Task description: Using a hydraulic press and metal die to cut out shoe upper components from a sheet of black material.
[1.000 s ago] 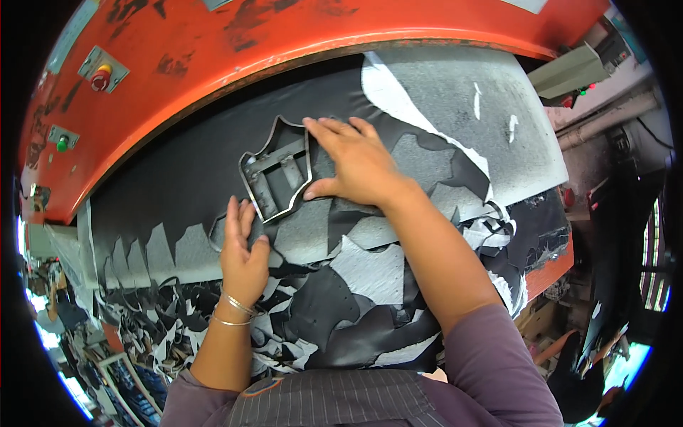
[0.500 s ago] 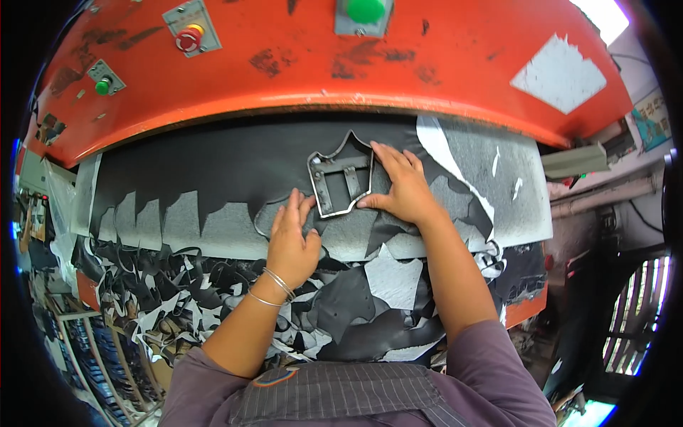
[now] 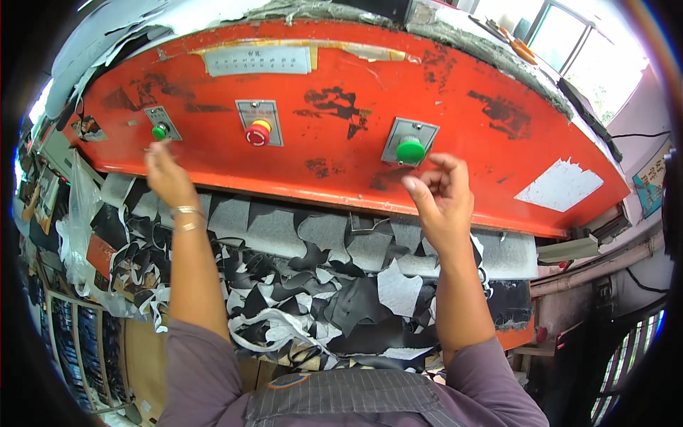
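Observation:
My left hand (image 3: pixel 171 176) is raised to the red front of the machine. Its extended fingers are just below a small green button (image 3: pixel 159 132); I cannot tell whether they touch it. Beside a large green push button (image 3: pixel 410 151) is my right hand (image 3: pixel 449 203), thumb and bent fingers apart, holding nothing. Only the near end of the metal cutting die (image 3: pixel 363 226) shows under the red machine head (image 3: pixel 334 181). The die stands on black sheet material over a grey-white board (image 3: pixel 274 233), with the rest hidden beneath the head.
A red emergency-stop button (image 3: pixel 257 133) sits between the green ones. Black and white offcuts (image 3: pixel 356 306) are heaped along the near side of the board. Clear plastic (image 3: pixel 84 206) hangs at the left. Scissors with orange handles (image 3: pixel 523 50) lie on top of the machine.
Both hands have left the cutting die and risen to the machine front, the left moving left towards its button. The view has tilted up, and the red head now covers most of the die.

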A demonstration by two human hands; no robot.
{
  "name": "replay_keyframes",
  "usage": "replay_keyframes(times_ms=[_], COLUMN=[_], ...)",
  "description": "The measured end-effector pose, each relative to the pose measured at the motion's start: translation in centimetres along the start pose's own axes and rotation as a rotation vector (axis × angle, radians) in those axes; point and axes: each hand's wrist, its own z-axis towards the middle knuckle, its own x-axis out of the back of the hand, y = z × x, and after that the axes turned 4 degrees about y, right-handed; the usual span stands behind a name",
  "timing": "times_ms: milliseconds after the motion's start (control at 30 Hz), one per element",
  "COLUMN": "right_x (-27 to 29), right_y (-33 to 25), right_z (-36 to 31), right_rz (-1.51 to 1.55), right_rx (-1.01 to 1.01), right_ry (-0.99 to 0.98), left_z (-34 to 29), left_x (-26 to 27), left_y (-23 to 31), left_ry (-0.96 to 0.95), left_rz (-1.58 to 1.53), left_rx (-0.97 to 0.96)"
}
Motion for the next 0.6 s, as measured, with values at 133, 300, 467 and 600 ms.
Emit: replay_keyframes(times_ms=[133,300,467,600], right_x=[-1.6,0.9,2.9,0.6], right_y=[-3.2,-3.9,-4.8,-4.5], right_z=[-1.2,-9.2,-23.7,-28.2], right_rz=[-0.212,-0.184,-0.575,-0.784], right_rx=[0.193,0.104,0.064,0.193], right_ry=[0.107,-0.010,-0.857,-0.717], left_z=[5.9,-0.9,-18.0,-22.3], left_x=[4.1,11.2,20.1,22.6], left_y=[-0.5,2.1,4.2,4.9], left_ry=[-0.016,-0.506,-1.284,-1.312], left_rz=[0.123,0.070,0.154,0.366], left_rx=[-0.260,-0.247,-0.137,-0.464])
